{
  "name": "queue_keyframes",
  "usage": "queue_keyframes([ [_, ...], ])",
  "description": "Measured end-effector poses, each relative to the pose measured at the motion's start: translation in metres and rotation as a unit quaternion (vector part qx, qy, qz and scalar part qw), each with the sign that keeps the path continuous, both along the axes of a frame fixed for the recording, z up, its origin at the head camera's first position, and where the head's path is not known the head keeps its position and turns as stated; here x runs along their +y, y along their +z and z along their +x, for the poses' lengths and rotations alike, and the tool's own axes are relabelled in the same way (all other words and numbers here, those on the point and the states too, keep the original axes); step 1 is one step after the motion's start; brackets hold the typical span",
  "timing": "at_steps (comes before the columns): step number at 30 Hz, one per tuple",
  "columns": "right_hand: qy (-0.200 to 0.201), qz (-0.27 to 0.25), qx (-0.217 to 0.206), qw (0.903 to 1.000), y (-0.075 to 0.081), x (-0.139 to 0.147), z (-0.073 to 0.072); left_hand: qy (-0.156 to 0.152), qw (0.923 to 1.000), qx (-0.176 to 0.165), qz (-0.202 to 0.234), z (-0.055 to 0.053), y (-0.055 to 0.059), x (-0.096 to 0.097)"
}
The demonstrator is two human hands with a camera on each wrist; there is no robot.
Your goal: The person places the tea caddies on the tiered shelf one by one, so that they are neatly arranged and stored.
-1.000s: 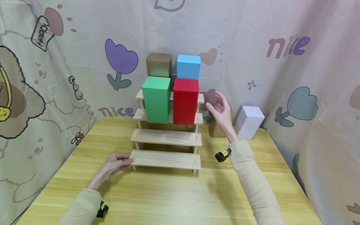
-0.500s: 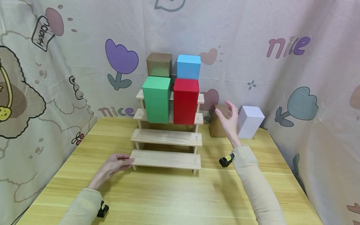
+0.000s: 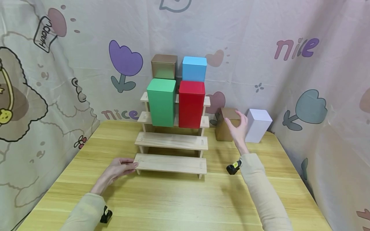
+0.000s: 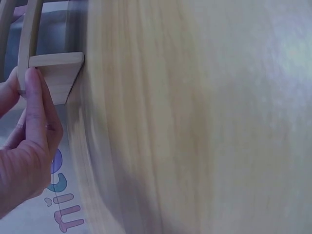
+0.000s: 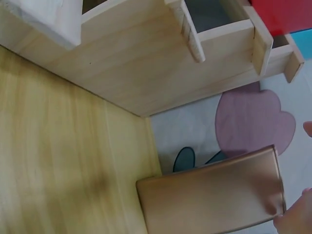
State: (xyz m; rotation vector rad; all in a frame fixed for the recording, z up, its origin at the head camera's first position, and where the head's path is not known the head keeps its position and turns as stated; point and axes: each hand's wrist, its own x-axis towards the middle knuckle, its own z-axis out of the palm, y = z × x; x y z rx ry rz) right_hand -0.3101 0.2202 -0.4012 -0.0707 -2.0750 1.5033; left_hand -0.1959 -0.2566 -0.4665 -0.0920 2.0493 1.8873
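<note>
A light wooden stepped rack (image 3: 171, 163) stands on the table. At its lowest step's left end, my left hand (image 3: 117, 169) pinches the board between thumb and fingers; the left wrist view shows the fingers (image 4: 34, 105) against the wooden end. My right hand (image 3: 238, 130) hovers at the top of a gold-brown box (image 3: 224, 131) right of the rack, thumb and fingers spread in a curve. In the right wrist view a digit (image 5: 295, 217) overlaps the corner of that box; whether it touches cannot be told. A white box (image 3: 257, 125) stands just right of the hand.
On the rack's upper steps sit a green box (image 3: 161, 106), a red box (image 3: 191, 107), a bronze box (image 3: 164, 69) and a blue box (image 3: 194, 69). The two lower steps show bare wood. A printed curtain (image 3: 245, 38) hangs behind the wooden table (image 3: 173, 202).
My right hand has moved right and down from beside the red box to the gold-brown box. The left hand keeps its place on the lowest step.
</note>
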Motion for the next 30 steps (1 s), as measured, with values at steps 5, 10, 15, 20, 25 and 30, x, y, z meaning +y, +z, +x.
queue_keyframes([
  [5, -0.002, 0.003, -0.017, 0.9999, -0.007, 0.004, 0.001, 0.006, 0.9999, -0.005, 0.008, -0.001, -0.001, 0.001],
  [10, -0.002, 0.006, -0.042, 0.9991, -0.012, 0.007, 0.000, 0.007, 0.9999, -0.005, 0.011, -0.001, -0.002, 0.001],
  [15, 0.006, 0.010, -0.080, 0.9968, -0.015, 0.008, -0.002, 0.006, 0.9999, -0.002, 0.011, -0.001, -0.002, 0.001],
  [20, 0.011, 0.016, -0.108, 0.9939, -0.016, 0.006, -0.002, 0.008, 0.9999, 0.000, 0.010, -0.001, -0.001, 0.000],
  [25, 0.014, 0.012, -0.113, 0.9934, -0.017, 0.004, -0.004, 0.009, 1.0000, 0.001, 0.005, -0.001, -0.001, 0.001],
  [30, 0.025, 0.014, -0.119, 0.9925, -0.019, 0.004, -0.007, 0.002, 1.0000, 0.005, -0.001, -0.001, -0.002, 0.001],
])
